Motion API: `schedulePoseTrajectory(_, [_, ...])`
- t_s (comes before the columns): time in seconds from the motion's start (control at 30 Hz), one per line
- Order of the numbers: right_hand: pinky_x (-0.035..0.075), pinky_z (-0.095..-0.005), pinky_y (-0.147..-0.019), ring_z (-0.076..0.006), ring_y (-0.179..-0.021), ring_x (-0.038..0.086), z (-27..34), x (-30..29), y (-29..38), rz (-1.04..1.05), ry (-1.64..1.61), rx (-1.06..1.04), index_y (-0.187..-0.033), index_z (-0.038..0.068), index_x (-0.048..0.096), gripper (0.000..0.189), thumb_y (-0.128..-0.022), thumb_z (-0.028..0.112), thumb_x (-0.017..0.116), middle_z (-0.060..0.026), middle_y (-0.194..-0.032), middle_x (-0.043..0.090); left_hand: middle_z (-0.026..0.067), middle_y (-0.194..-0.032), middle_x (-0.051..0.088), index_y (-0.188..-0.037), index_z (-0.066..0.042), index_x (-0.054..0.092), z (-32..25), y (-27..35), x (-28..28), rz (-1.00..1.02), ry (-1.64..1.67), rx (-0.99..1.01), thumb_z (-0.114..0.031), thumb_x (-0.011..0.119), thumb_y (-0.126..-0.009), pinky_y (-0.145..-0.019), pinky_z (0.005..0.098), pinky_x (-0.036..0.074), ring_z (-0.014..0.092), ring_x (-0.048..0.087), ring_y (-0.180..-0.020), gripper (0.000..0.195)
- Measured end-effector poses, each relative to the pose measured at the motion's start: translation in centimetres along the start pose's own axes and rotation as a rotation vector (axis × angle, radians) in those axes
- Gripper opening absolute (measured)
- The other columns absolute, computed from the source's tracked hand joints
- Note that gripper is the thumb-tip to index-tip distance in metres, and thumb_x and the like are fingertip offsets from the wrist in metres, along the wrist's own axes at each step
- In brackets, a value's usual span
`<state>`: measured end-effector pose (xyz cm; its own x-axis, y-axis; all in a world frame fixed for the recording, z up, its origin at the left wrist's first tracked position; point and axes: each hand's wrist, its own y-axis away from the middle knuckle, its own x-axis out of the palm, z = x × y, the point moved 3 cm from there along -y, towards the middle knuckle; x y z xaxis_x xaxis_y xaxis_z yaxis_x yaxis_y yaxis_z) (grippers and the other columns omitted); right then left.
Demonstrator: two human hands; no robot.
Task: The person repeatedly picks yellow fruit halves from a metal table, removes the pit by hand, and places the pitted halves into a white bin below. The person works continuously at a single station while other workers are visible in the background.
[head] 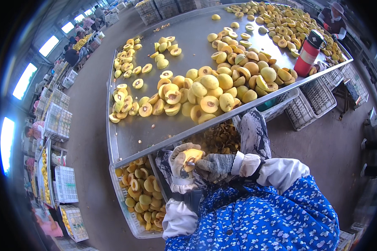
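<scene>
My left hand (179, 161), in a pale glove, holds a halved yellow fruit (193, 155), peach-like, above my lap. My right hand (215, 166), in a grey knit glove, grips a small metal pitting tool (191, 163) whose end meets the fruit's cut face. Just beyond both hands runs the edge of a metal-topped table (135, 138). Many halved fruits (209, 104) lie heaped on it, several with brown pit cavities showing. Between my knees, below the table edge, is a pile of brown pits or scraps (223, 138); its container is mostly hidden.
A white plastic crate (122, 200) full of fruit halves stands at my left. A red bottle (308, 53) stands on the table at the right, above plastic crates (311, 100). A co-worker (333, 20) is at the far right corner. Other people and crates line the left side.
</scene>
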<state>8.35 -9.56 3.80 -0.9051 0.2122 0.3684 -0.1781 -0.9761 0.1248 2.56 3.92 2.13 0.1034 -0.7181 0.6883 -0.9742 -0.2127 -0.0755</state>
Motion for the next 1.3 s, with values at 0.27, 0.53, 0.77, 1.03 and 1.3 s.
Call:
schedulePoseTrajectory(0.27, [0.049,-0.0244,-0.068,-0.0131,-0.075,0.060,-4.8,0.0,-0.7,-0.134,-0.310,0.191,-0.103,0.007,0.067,0.033,-0.097,0.037,0.055,-0.0017,-0.082,0.064,0.0268,-0.111,0.061,-0.122,0.003,0.052,1.2,0.7,1.6,-0.183,0.262,0.063,-0.035,0.052,-0.094,-0.076,0.0485,0.058,0.040,0.066,-0.089,0.046])
schedulePoseTrajectory(0.53, [0.051,-0.0449,-0.064,-0.0394,-0.073,0.065,-1.4,0.5,0.2,-0.260,0.677,-0.379,-0.112,0.006,0.060,0.036,-0.099,0.035,0.044,-0.0214,-0.082,0.067,0.0230,-0.110,0.062,-0.123,0.000,0.051,0.5,0.3,2.3,-0.409,0.264,0.066,-0.037,0.054,-0.093,-0.076,0.0439,0.059,0.037,0.066,-0.089,0.047])
schedulePoseTrajectory(0.77, [0.049,-0.0514,-0.059,-0.0408,-0.067,0.064,0.8,-0.4,-0.1,-0.216,1.192,-0.028,-0.111,0.013,0.058,0.037,-0.096,0.044,0.045,-0.0221,-0.073,0.065,0.0215,-0.113,0.060,-0.126,-0.001,0.049,-1.2,0.9,4.7,-0.376,0.161,0.077,-0.038,0.056,-0.091,-0.082,0.0408,0.056,0.034,0.064,-0.097,0.051])
schedulePoseTrajectory(1.03, [0.048,-0.0529,-0.058,-0.0411,-0.063,0.063,3.0,0.7,0.4,-0.268,1.337,-0.066,-0.106,0.013,0.059,0.038,-0.095,0.047,0.045,-0.0206,-0.068,0.064,0.0216,-0.111,0.060,-0.127,-0.001,0.047,-2.7,1.8,6.6,-0.044,-0.113,0.452,-0.031,0.058,-0.091,-0.087,0.0391,0.053,0.030,0.062,-0.097,0.049])
schedulePoseTrajectory(1.3, [0.049,-0.0527,-0.062,-0.0416,-0.070,0.064,2.0,-0.2,1.2,-0.168,1.370,0.085,-0.100,0.007,0.058,0.041,-0.092,0.046,0.050,-0.0212,-0.076,0.066,0.0152,-0.100,0.064,-0.117,0.000,0.051,-3.6,-0.3,2.1,-0.385,0.239,0.434,-0.028,0.059,-0.092,-0.090,0.0438,0.053,0.029,0.063,-0.097,0.038])
